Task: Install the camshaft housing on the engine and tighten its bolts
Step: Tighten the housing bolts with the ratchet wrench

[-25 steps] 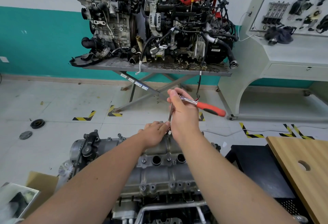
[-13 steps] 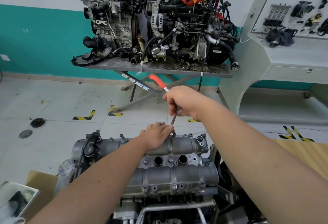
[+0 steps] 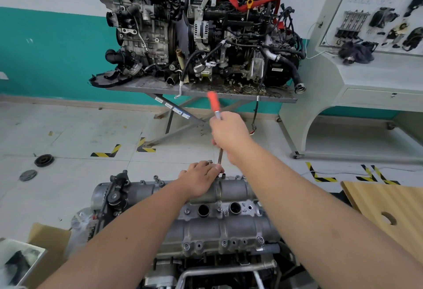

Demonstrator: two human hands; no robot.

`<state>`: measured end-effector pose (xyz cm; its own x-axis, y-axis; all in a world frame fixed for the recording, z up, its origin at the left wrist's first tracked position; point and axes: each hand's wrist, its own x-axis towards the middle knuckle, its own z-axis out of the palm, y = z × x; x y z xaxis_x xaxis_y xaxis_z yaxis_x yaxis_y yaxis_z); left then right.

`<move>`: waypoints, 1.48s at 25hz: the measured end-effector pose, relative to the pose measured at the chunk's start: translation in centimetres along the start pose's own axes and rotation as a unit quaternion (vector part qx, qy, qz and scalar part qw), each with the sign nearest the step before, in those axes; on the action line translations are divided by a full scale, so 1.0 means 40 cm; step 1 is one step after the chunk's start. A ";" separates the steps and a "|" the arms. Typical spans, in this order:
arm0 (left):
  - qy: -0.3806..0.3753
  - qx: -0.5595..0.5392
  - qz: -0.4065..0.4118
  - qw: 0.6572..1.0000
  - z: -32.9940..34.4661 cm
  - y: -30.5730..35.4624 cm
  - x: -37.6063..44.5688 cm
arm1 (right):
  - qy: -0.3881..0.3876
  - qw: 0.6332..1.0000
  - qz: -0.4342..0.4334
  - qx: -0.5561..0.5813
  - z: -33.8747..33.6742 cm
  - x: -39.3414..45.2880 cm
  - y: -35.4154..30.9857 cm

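The grey aluminium camshaft housing [image 3: 206, 227] lies on the engine at the bottom centre, with several bolts along its edges. My right hand [image 3: 230, 136] grips a ratchet wrench [image 3: 214, 103] with an orange handle that points up and away. Its thin extension bar [image 3: 220, 156] runs down to a bolt on the housing's far edge. My left hand [image 3: 201, 179] rests on the far side of the housing, fingers at the foot of the extension bar. The bolt under the bar is hidden by my left fingers.
Two engines stand on a metal lift table [image 3: 201, 91] against the teal wall ahead. A grey training console [image 3: 366, 78] is at the right. A wooden board [image 3: 386, 211] lies at the right, cardboard boxes [image 3: 43, 243] at the lower left, round parts [image 3: 44, 160] on the floor.
My right hand has swung the ratchet handle from pointing right round to the left and up. The left hand stayed at the base of the extension bar.
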<state>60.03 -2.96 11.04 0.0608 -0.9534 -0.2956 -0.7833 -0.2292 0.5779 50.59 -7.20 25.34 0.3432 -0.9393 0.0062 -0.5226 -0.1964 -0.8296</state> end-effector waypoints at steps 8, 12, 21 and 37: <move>0.007 0.003 0.008 1.000 0.000 0.004 -0.005 | -0.079 0.981 -0.040 -0.171 -0.005 -0.006 -0.025; 0.013 0.003 -0.002 1.000 0.003 0.004 -0.002 | 0.073 0.977 0.129 0.151 0.033 -0.009 -0.026; 0.004 -0.002 0.002 1.000 0.000 0.001 -0.004 | -0.042 0.888 -0.205 -0.410 -0.010 -0.026 0.007; -0.002 0.005 0.008 1.000 -0.006 0.006 -0.010 | -0.173 0.970 -0.009 0.169 -0.023 -0.012 0.038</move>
<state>59.98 -2.69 11.49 0.0448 -0.9562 -0.2893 -0.7903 -0.2110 0.5753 48.93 -7.31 24.59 0.6223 -0.7740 -0.1164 -0.2488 -0.0547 -0.9670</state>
